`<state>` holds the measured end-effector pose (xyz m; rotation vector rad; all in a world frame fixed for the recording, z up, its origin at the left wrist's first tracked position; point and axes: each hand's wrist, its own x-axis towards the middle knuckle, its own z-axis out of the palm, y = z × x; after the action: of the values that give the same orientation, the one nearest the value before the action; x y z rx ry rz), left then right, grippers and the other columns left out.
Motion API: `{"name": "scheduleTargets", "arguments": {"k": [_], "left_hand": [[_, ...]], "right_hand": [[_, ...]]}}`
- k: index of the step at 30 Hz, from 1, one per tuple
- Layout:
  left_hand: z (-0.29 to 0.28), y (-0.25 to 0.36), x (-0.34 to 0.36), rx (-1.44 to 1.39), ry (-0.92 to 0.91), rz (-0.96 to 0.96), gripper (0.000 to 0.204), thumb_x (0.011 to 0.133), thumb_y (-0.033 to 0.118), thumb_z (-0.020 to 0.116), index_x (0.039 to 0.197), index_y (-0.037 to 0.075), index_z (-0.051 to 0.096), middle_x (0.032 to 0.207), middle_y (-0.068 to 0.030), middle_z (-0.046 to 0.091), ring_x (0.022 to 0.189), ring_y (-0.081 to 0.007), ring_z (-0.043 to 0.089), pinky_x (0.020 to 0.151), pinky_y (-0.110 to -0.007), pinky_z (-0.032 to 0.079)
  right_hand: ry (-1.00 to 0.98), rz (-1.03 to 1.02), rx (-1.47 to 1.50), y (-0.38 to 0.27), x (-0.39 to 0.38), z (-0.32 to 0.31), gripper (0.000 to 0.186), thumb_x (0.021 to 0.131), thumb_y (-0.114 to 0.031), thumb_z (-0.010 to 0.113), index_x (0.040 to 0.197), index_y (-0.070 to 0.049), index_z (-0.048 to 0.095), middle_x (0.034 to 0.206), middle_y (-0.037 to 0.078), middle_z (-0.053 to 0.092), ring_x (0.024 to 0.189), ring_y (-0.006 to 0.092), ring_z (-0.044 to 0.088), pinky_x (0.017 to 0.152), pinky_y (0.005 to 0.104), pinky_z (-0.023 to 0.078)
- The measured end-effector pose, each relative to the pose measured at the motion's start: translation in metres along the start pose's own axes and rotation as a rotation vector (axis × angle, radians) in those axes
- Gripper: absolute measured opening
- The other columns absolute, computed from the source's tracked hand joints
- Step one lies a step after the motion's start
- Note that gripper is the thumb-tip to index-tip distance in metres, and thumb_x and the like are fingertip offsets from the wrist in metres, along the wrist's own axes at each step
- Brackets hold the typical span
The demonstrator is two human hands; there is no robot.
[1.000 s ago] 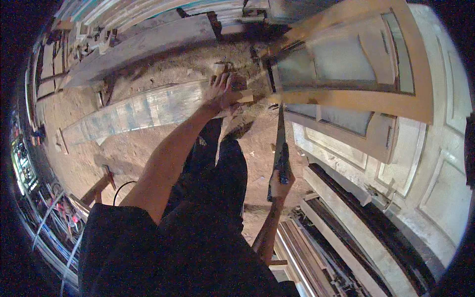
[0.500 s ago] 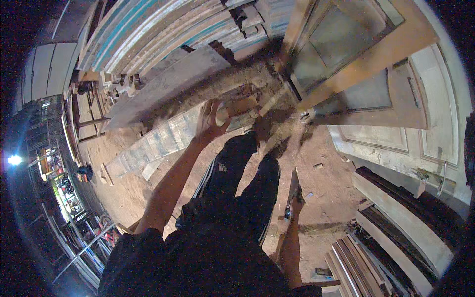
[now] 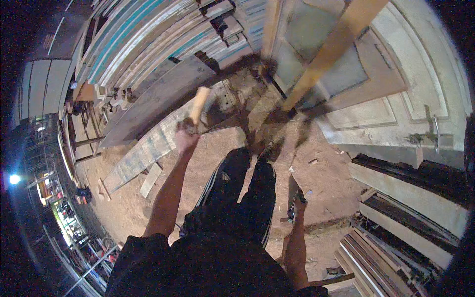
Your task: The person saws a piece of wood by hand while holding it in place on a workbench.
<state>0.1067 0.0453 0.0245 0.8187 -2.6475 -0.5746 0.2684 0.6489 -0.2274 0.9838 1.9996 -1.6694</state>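
A short, pale piece of wood [image 3: 200, 104] stands up out of my left hand [image 3: 187, 134], whose fingers are wrapped round its lower end. The hand is above a long, worn plank [image 3: 143, 157] that lies slantwise on the ground in front of me. Lower down by my right leg, my right hand [image 3: 299, 205] is closed round the dark handle of a handsaw. The handsaw's blade [image 3: 292, 185] points forward, away from me. My feet are blurred in shadow near the plank's far end.
Long boards [image 3: 143, 42] are stacked at the far left. Panelled doors [image 3: 366, 74] lean on the right, with a blurred wooden beam [image 3: 331, 57] across them. Timber strips [image 3: 368, 262] lie at the near right. A small offcut [image 3: 151, 179] rests beside the plank.
My left hand has moved left and slightly nearer me, and the piece of wood now stands up from it. The right hand still has the handsaw. My view has shifted slightly.
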Motion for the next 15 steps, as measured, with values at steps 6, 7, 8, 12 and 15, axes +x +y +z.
{"name": "scheduleTargets", "arguments": {"k": [6,7,8,12,15], "left_hand": [[-0.064,-0.22,-0.073,0.402,0.272,-0.368,0.044,0.088,0.041,0.065,0.099,-0.002,0.07,0.097,-0.0262,0.068,0.088,-0.0355,0.069,0.073,-0.048,0.054],[-0.055,-0.243,-0.072,0.333,0.297,-0.36,0.046,0.087,0.044,0.067,0.1,0.0,0.07,0.098,-0.025,0.069,0.088,-0.0337,0.07,0.071,-0.045,0.054],[-0.003,-0.244,-0.069,0.205,0.286,-0.342,0.048,0.087,0.048,0.068,0.1,0.002,0.071,0.099,-0.0238,0.07,0.089,-0.032,0.07,0.07,-0.043,0.055],[-0.015,-0.238,-0.111,0.037,-0.076,-0.442,0.065,0.086,0.056,0.069,0.114,-0.002,0.061,0.108,-0.0234,0.064,0.098,-0.0366,0.063,0.081,-0.046,0.051],[-0.081,-0.266,-0.098,0.328,0.276,-0.366,0.066,0.088,0.055,0.068,0.114,-0.004,0.057,0.107,-0.0233,0.061,0.101,-0.0397,0.06,0.087,-0.049,0.048]], "right_hand": [[-0.122,-0.238,0.118,-0.075,-0.058,0.069,0.034,0.093,-0.022,0.068,0.119,0.0,0.068,0.093,0.008,0.071,0.083,0.0122,0.06,0.07,0.0299,0.05],[0.017,-0.182,-0.468,-0.071,-0.049,0.042,0.021,0.09,-0.016,0.066,0.105,-0.002,0.068,0.076,0.003,0.064,0.07,0.015,0.062,0.066,0.0325,0.051],[0.012,-0.143,-0.302,-0.058,-0.025,-0.017,0.022,0.09,-0.019,0.067,0.099,0.0,0.068,0.082,0.003,0.067,0.076,0.0134,0.061,0.069,0.0331,0.051],[0.086,-0.008,-0.355,-0.077,-0.087,-0.027,0.034,0.09,-0.026,0.069,0.11,0.002,0.065,0.091,0.005,0.066,0.082,0.0119,0.059,0.071,0.0329,0.051],[0.0,0.136,-0.505,-0.107,-0.099,0.027,0.036,0.091,-0.026,0.069,0.114,0.001,0.063,0.096,0.006,0.065,0.083,0.0124,0.059,0.072,0.0324,0.051]]}}
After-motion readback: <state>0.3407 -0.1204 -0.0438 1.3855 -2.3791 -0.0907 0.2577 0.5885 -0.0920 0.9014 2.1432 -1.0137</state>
